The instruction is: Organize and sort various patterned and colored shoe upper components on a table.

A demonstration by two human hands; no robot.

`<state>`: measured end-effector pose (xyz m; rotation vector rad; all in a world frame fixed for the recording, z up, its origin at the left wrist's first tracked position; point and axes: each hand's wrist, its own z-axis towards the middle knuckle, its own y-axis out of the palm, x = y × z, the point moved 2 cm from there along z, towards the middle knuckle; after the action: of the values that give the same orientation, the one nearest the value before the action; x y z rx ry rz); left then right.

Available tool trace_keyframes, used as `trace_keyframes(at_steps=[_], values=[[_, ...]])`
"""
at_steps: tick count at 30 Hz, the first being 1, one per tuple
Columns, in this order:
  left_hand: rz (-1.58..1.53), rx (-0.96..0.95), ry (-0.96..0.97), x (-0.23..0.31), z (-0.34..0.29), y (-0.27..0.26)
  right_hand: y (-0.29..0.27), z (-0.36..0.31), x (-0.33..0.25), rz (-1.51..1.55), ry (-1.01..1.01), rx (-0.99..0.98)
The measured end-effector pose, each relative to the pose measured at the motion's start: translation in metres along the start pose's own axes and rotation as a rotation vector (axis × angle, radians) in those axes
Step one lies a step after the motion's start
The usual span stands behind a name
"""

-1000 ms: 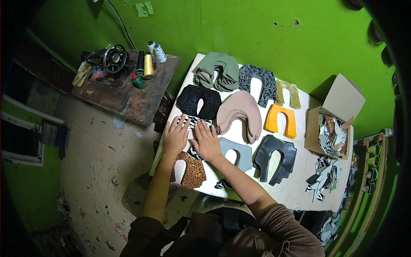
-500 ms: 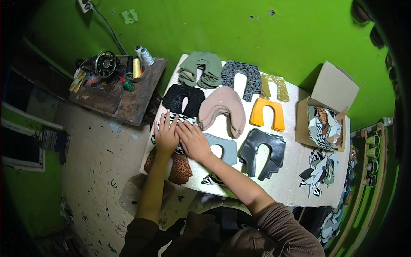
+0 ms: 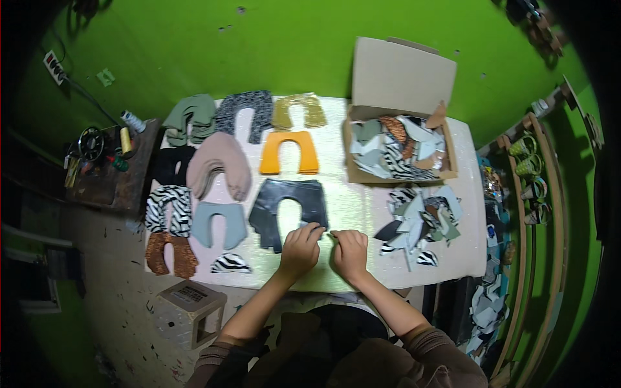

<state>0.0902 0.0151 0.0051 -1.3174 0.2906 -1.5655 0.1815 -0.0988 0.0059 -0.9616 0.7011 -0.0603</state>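
My left hand (image 3: 302,249) lies over the lower right leg of a stack of shiny black U-shaped pieces (image 3: 303,191), its fingers curled round the edge. Just to its right is my right hand (image 3: 350,253), fingers bent and drawn together at the stack's lower right corner. Whatever is between these fingertips is too small to make out. Left of the black stack lie light blue-grey U-shaped pieces (image 3: 220,220) and a zebra-print scrap (image 3: 230,263). Orange U-shaped pieces (image 3: 289,143) lie above it.
More U-shaped stacks lie at left: pink (image 3: 217,155), zebra-print (image 3: 157,208), leopard-print (image 3: 155,249), green (image 3: 187,116). An open cardboard box (image 3: 402,71) of scraps stands at back right, with a scrap pile (image 3: 414,220) before it. A stool (image 3: 194,297) stands lower left.
Both hands have moved from the zebra-print stack to the right, over to the black stack. Their fingers, stretched flat before, are now curled. The view has swung to the right.
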Motion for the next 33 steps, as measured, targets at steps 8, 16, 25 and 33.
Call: trace_keyframes(at_steps=[8,16,25,33], values=[[-0.138,-0.158,-0.081,0.088,0.041,0.11,-0.108,-0.014,0.108,-0.194,-0.034,0.113],[-0.493,-0.347,-0.316,0.116,0.067,0.17,-0.132,0.015,0.193,-0.165,0.174,0.067],[-1.142,-0.289,-0.878,0.133,0.084,0.15,-0.133,-0.003,0.158,-0.15,-0.075,0.096],[-1.024,0.032,-0.852,0.1,0.069,0.114,-0.123,-0.005,0.15,-0.129,-0.164,-0.002]])
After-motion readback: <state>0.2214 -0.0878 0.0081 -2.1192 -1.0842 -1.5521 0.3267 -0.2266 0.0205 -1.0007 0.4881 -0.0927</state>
